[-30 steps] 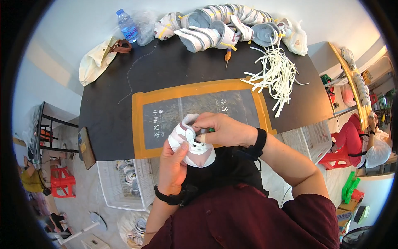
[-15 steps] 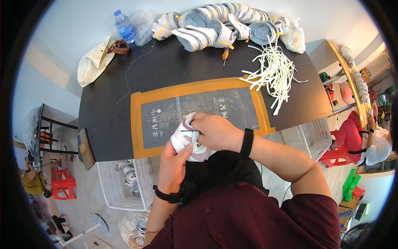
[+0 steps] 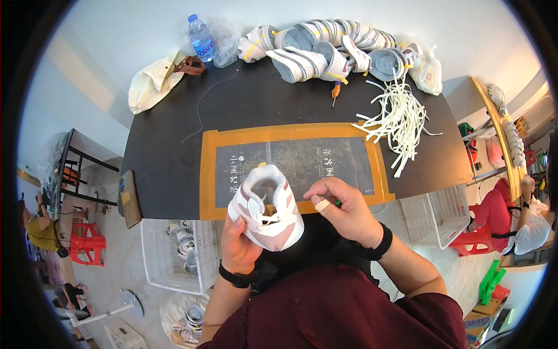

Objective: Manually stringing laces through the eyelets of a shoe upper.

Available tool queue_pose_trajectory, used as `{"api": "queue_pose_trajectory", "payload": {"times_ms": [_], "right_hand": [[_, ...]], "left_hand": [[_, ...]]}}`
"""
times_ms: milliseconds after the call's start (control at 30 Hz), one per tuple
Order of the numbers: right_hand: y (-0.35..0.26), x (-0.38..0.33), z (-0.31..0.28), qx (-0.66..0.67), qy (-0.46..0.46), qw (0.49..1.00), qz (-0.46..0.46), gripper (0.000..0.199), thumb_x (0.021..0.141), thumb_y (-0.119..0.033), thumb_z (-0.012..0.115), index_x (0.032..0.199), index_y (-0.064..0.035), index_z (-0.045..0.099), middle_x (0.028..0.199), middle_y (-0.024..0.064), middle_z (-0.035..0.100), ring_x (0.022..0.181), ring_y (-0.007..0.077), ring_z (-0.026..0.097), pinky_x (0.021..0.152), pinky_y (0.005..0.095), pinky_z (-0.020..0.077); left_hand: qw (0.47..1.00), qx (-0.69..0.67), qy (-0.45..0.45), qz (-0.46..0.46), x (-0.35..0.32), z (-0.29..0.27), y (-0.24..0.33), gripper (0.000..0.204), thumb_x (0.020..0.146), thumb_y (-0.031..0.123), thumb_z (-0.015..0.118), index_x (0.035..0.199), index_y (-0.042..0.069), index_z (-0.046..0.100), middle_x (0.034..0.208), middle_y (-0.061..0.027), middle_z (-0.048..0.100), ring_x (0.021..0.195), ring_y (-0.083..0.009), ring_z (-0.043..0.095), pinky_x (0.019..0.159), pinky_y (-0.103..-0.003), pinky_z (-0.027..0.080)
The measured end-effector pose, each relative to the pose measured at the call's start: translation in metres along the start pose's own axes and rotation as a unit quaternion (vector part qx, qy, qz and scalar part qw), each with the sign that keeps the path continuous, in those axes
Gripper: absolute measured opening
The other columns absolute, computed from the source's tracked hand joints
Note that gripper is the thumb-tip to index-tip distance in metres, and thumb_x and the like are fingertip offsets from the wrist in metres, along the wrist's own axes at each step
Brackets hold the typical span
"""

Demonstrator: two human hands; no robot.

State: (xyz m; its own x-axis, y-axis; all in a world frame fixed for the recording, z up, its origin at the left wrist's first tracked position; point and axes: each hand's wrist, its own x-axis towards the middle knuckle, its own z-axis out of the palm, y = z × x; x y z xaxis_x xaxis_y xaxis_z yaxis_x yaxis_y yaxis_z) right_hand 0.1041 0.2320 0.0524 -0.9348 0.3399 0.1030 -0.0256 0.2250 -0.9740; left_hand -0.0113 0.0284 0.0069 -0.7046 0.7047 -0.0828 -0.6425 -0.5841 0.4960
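A white shoe upper [image 3: 279, 235] with mauve panels and a grey padded collar is in my left hand [image 3: 239, 249], its toe toward me and its opening facing away. The left thumb presses on its side and the other fingers are hidden beneath it. White lace runs across its throat. My right hand [image 3: 354, 216] is apart from the upper, just to its right. Its fingers are curled, and a small green bit shows among them; what it belongs to is hidden. A beige wrap covers part of one digit.
A taped dark sheet [image 3: 302, 154] lies on the black table [image 3: 157, 157]. Beyond are a bundle of white laces [image 3: 401, 116], an orange-handled tool [image 3: 336, 90], stacked shoe uppers [image 3: 343, 35], a bottle [image 3: 201, 41] and a cloth bag [image 3: 154, 84]. A phone [image 3: 130, 199] lies at the left edge.
My right hand has come away from the shoe upper and moved right. The left hand has turned the upper so its opening and throat show. The whole view has shifted slightly.
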Motion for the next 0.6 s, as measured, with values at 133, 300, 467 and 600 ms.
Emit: {"api": "queue_pose_trajectory", "payload": {"times_ms": [133, 300, 467, 600], "right_hand": [[-0.012, -0.004, 0.005, -0.048, 0.024, 0.997, -0.057, 0.011, 0.091, -0.010, 0.063, 0.101, -0.0060, 0.067, 0.095, 0.0064, 0.063, 0.087, 0.0184, 0.061, 0.075, 0.0300, 0.0493], [-0.030, -0.003, 0.026, -0.106, 0.039, 0.982, -0.152, 0.011, 0.085, -0.010, 0.071, 0.095, -0.0076, 0.069, 0.089, 0.0062, 0.060, 0.075, 0.0198, 0.061, 0.064, 0.0296, 0.0503], [-0.028, -0.006, 0.040, -0.141, 0.043, 0.984, -0.104, 0.012, 0.082, -0.012, 0.075, 0.087, -0.0062, 0.066, 0.085, 0.0070, 0.057, 0.067, 0.0198, 0.060, 0.058, 0.0293, 0.0493], [-0.021, -0.008, 0.047, -0.160, 0.064, 0.975, -0.141, 0.012, 0.082, -0.011, 0.073, 0.084, -0.0053, 0.062, 0.085, 0.0074, 0.056, 0.067, 0.0201, 0.061, 0.057, 0.0293, 0.0498]], "left_hand": [[1.000, 0.004, 0.003, 0.007, -0.003, 0.008, -0.001, 0.068, 0.081, 0.019, 0.074, 0.139, 0.003, 0.042, 0.130, -0.0112, 0.056, 0.119, -0.0259, 0.057, 0.104, -0.043, 0.045], [0.990, 0.130, 0.016, 0.052, -0.008, 0.025, -0.006, 0.066, 0.081, 0.023, 0.073, 0.137, 0.003, 0.043, 0.126, -0.0097, 0.057, 0.114, -0.0230, 0.058, 0.098, -0.039, 0.048], [0.983, 0.170, 0.011, 0.071, -0.011, 0.029, -0.012, 0.056, 0.086, 0.018, 0.070, 0.135, 0.003, 0.045, 0.126, -0.0087, 0.058, 0.114, -0.0204, 0.058, 0.099, -0.037, 0.047], [0.979, 0.192, 0.035, 0.064, -0.013, 0.031, -0.020, 0.044, 0.092, 0.007, 0.062, 0.133, 0.004, 0.047, 0.124, -0.0073, 0.059, 0.112, -0.0171, 0.058, 0.098, -0.034, 0.046]]}}
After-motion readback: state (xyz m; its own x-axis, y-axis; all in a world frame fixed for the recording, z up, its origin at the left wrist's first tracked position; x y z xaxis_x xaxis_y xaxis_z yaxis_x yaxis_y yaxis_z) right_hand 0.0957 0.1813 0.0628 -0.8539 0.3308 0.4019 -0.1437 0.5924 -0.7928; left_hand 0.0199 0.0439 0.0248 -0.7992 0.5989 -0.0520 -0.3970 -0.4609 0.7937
